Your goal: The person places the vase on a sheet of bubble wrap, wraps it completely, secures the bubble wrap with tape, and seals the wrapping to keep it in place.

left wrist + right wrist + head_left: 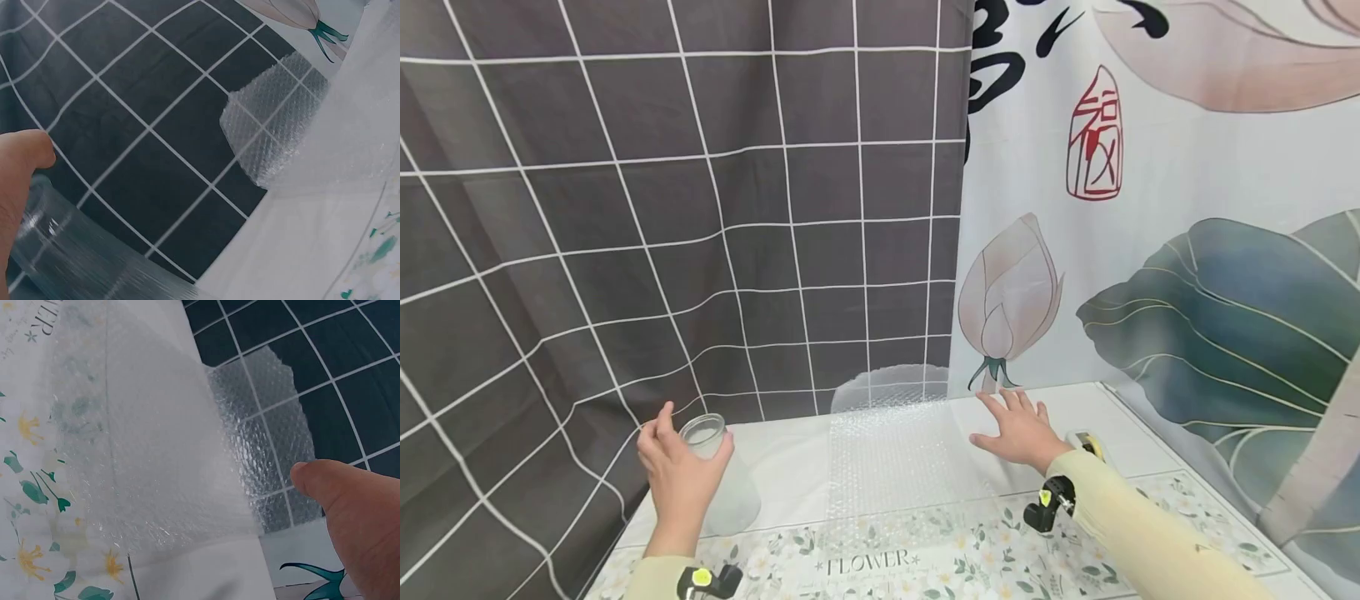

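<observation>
A clear jar is at the left part of the surface, mouth up, its long axis roughly vertical, though in the head view its top leans toward the left; the left hand curves about its neck, thumb on the right side and fingers on the left, but I cannot tell whether they actually press the glass; a sheet of bubble wrap lies to the right of the jar, apart from it, its long axis running from the near side of the surface to the far edge; its far end points away from the person and passes beyond that edge, in front of the dark gridded curtain; the right hand is empty, palm down with fingers spread and pointing forward, near the far right corner of the wrap; whether it touches anything I cannot tell; beyond the right wrist sits a small yellow and black object, partly hidden by the sleeve; a printed floral pattern with the word FLOWER crosses the near part of the surface.
</observation>
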The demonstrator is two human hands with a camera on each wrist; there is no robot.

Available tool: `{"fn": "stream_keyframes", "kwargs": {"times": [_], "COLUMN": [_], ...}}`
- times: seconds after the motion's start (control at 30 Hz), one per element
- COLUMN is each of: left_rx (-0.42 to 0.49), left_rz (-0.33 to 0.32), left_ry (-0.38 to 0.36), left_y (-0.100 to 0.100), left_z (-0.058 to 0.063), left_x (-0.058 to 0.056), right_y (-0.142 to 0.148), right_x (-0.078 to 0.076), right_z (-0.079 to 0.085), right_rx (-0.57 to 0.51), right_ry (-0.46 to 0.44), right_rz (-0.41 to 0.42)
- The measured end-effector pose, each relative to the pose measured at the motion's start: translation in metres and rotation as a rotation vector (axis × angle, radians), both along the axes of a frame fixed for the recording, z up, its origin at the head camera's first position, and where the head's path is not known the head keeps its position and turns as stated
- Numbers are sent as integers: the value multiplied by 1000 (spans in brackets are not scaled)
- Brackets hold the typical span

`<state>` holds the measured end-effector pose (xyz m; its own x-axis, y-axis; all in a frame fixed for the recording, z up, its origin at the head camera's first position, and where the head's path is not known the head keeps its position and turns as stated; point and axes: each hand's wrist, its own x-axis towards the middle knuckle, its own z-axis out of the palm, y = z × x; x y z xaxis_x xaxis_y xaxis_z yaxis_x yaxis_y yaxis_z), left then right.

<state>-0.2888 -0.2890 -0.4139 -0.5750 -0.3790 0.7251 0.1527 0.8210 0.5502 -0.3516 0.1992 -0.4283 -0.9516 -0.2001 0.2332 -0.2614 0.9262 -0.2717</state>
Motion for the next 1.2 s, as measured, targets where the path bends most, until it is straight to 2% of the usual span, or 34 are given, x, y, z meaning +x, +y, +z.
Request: {"fn": "stream_keyframes", "kwargs": {"times": [0.2, 0.5, 0.93, 1.2], "left_rx": [185, 326, 387, 384], "left_rz": [-35, -63, -98, -88], "left_ry": [-23, -20, -59, -134], "left_y": [1, 1, 4, 2], "left_z": [-10, -14, -17, -15], "left_x": [2, -1, -3, -4], "right_y": [-1, 1, 3, 3], "right_x": [-1, -1, 1, 0], "right_z": [-2, -1, -6, -7], "right_rx": [14, 17, 17, 20], "right_ry": [-5, -4, -13, -16], "right_rz": [-6, -7, -20, -27]}}
